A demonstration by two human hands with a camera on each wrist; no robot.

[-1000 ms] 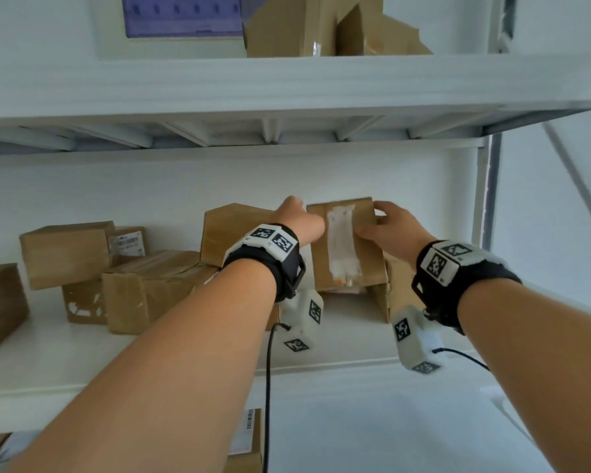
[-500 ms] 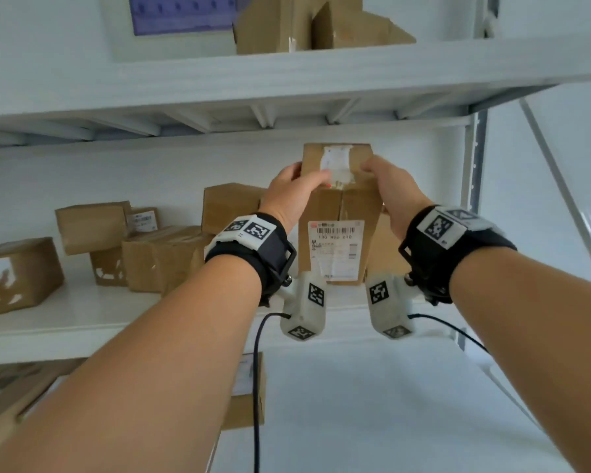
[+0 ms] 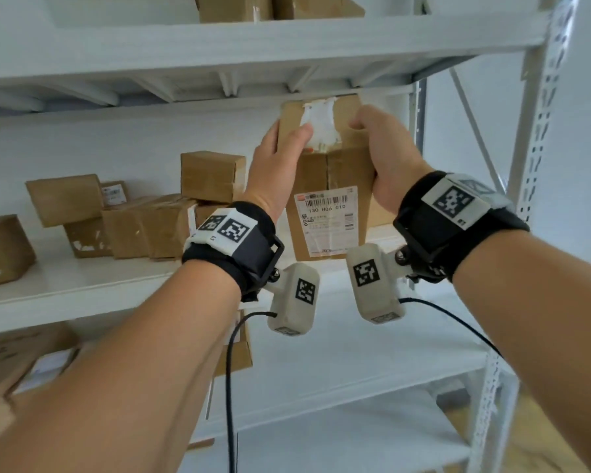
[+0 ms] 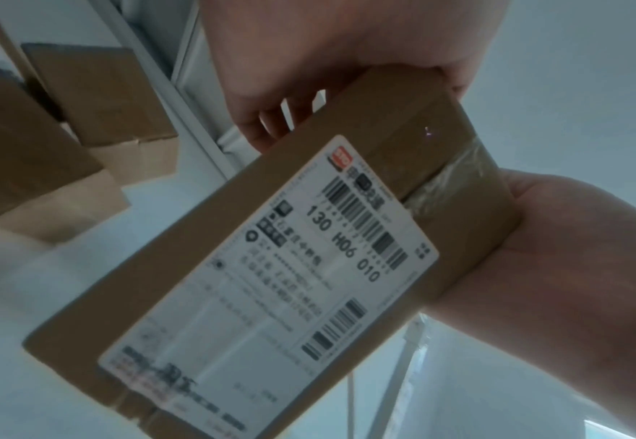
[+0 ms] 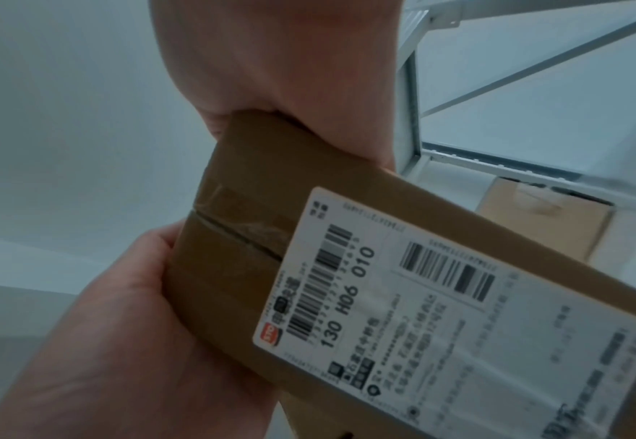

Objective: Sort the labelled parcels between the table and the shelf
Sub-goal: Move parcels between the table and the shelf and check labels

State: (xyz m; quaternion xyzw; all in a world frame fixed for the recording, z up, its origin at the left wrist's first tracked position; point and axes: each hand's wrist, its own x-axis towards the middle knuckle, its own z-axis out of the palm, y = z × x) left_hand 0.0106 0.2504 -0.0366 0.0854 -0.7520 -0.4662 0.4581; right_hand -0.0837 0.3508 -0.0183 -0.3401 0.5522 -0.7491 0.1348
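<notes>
Taking the parcel [image 3: 328,186] as my marker: far to its left, other boxes [image 3: 127,216] sit on the middle shelf [image 3: 82,288], one stacked box [image 3: 212,175] nearest it. My left hand [image 3: 273,165] grips the parcel's upper left edge, thumb over the torn white tape on the front, fingers wrapped behind. The parcel itself hangs in the air between my hands, in front of the shelf and clear of its board, long axis upright, label [image 3: 326,223] facing me on the lower half with the code 130 H06 010 readable. My right hand [image 3: 386,162] clamps the upper right edge the same way, thumb in front; from the wrist views the fingers behind look curled round the cardboard, though blur hides the tips. Right of the parcel stands the shelf's perforated upright [image 3: 539,138].

Both hands hold it near the top, equally close, so the weight hangs below my fingers. I judge I'm reading the label to choose table or shelf; whichever way it goes, the bottom end will lead and may swing.
</notes>
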